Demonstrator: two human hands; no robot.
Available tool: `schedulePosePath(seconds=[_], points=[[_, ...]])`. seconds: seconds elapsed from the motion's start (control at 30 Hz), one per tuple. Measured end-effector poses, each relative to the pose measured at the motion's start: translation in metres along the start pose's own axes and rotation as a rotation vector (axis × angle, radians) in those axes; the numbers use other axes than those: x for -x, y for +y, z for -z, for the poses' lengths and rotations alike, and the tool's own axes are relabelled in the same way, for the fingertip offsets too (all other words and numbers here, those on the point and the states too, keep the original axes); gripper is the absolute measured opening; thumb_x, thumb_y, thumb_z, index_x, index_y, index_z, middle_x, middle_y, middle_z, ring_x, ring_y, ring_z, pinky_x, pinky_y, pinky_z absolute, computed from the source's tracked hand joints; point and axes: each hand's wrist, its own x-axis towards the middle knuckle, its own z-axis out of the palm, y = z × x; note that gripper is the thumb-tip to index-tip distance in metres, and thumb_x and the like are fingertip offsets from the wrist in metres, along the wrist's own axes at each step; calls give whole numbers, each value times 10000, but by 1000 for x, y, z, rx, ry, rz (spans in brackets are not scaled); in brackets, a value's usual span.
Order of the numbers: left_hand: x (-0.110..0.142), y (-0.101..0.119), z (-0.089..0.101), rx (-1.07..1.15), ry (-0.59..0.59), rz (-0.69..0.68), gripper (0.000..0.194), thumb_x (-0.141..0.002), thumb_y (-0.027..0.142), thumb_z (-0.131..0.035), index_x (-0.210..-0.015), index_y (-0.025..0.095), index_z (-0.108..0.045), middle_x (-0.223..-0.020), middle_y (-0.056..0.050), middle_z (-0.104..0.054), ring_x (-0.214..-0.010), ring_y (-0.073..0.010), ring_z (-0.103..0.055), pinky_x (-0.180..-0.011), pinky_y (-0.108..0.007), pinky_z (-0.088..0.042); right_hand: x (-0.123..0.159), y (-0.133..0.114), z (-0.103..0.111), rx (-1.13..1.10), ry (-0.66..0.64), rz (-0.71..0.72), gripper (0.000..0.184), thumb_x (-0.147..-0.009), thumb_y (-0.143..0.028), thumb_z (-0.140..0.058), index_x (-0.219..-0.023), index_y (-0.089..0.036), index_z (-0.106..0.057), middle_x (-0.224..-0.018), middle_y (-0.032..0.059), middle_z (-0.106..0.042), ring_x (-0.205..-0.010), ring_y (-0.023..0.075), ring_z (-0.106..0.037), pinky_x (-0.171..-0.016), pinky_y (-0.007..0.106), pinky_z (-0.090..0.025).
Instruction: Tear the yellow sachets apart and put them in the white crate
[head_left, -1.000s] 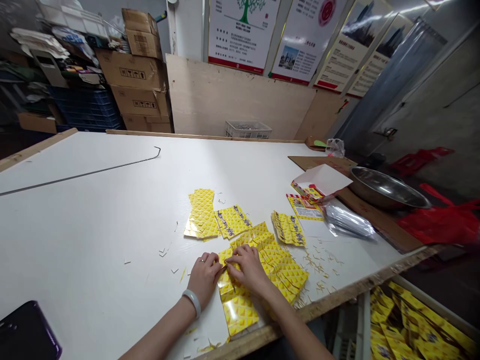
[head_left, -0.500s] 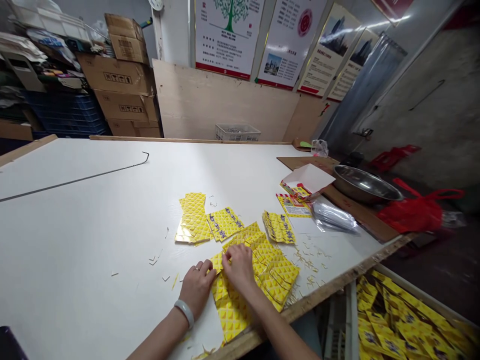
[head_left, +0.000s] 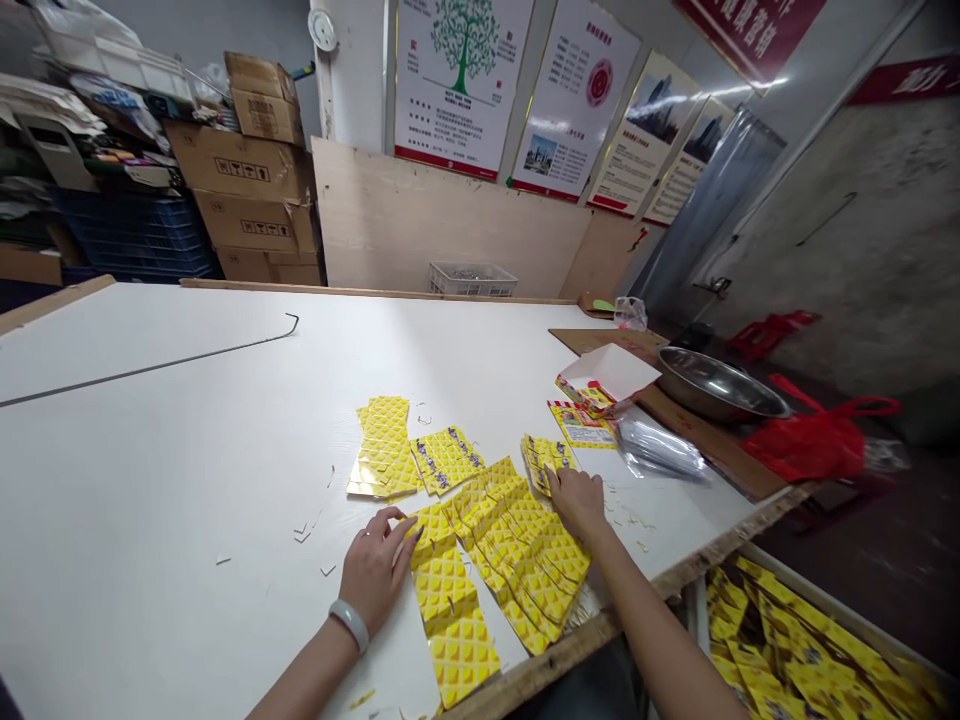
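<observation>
Yellow patterned sachets lie in strips and stacks on the white table (head_left: pixel 187 450). My left hand (head_left: pixel 373 568), with a pale bracelet and a ring, lies flat with fingers spread, touching the near strip of yellow sachets (head_left: pixel 450 610). My right hand (head_left: pixel 579 500) reaches right and rests on the small stack of sachets (head_left: pixel 546 455), fingers curled over its edge. Between the hands spreads a fanned row of sachets (head_left: pixel 517 545). Two further stacks, one at the far left (head_left: pixel 382 460) and a printed one (head_left: pixel 446 458), sit beyond.
A white open carton (head_left: pixel 611 372), a printed sheet (head_left: pixel 581 425), clear plastic bags (head_left: pixel 660 450), a steel bowl (head_left: pixel 716 385) and a red bag (head_left: pixel 814 440) lie at the right. A bent wire (head_left: pixel 150 360) crosses the table. Paper scraps dot the table. More sachets fill a bin (head_left: pixel 810 650) below the edge.
My right hand left the near strip and moved right to the small stack. The left hand opened flat on the strip. The fanned row now lies uncovered.
</observation>
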Motion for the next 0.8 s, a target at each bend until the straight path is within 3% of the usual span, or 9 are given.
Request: schedulePosePath(seconds=[0.17, 0.27, 0.37, 0.47, 0.53, 0.6, 0.7, 0.8], points=[[-1, -10, 0, 80, 38, 61, 270, -879, 302, -401, -1057, 265, -601, -1046, -34, -565, -780, -106, -571, -715, -270, -485, -2, 7, 11, -61, 48, 67, 412, -925, -369, -342, -722, -139, -618, -759, 112, -653, -757, 222, -578, -803, 384, -282], [-5, -8, 4, 295, 66, 143, 301, -885, 322, -385, -1117, 269, -569, -1088, -49, -562, -956, -149, -562, -849, -326, -485, 9, -1, 27, -149, 129, 117, 443, -947, -366, -260, -716, -151, -570, -726, 100, -631, -719, 191, -553, -752, 333, -304], [-10, 7, 11, 714, 124, 290, 353, -893, 368, -345, -1192, 257, -498, -1223, -64, -518, -1133, -172, -497, -962, -367, -455, 47, -43, 29, -281, 185, 226, 508, -965, -363, -132, -656, -175, -487, -692, 83, -581, -705, 168, -511, -708, 292, -326], [-11, 24, 15, 1196, 143, 530, 457, -882, 480, -293, -1267, 263, -411, -1356, -62, -434, -1193, -185, -483, -935, -350, -489, 103, -110, 22, -437, 165, 404, 463, -962, -381, -182, -620, -188, -428, -669, 44, -542, -707, 149, -484, -712, 264, -332], [-10, 29, 18, 1343, 134, 786, 546, -836, 585, -319, -1225, 233, -472, -1259, -75, -538, -1147, -197, -530, -954, -354, -483, 134, -153, 18, -609, 120, 628, 398, -962, -306, -233, -639, -180, -428, -641, 23, -522, -658, 134, -460, -707, 269, -306], [-10, 30, 22, 1372, 127, 949, 660, -787, 680, -291, -1168, 201, -536, -1097, -88, -638, -1060, -209, -589, -965, -373, -477, 153, -185, 16, -666, 91, 723, 359, -956, -250, -257, -659, -173, -443, -640, 17, -526, -633, 130, -449, -694, 280, -274], [-15, 30, 34, 1544, 78, 912, 780, -761, 736, -188, -1202, 185, -521, -1068, -95, -656, -1047, -209, -604, -1001, -392, -452, 162, -209, 15, -626, 54, 717, 340, -949, -229, -262, -693, -171, -477, -674, 29, -553, -651, 142, -458, -683, 293, -244], [-23, 35, 43, 1728, 48, 831, 657, -799, 647, -345, -1241, 183, -485, -1133, -94, -633, -1083, -194, -588, -1031, -368, -424, 164, -213, 17, -597, 10, 719, 353, -946, -231, -229, -723, -173, -497, -711, 42, -569, -675, 157, -462, -694, 302, -241]])
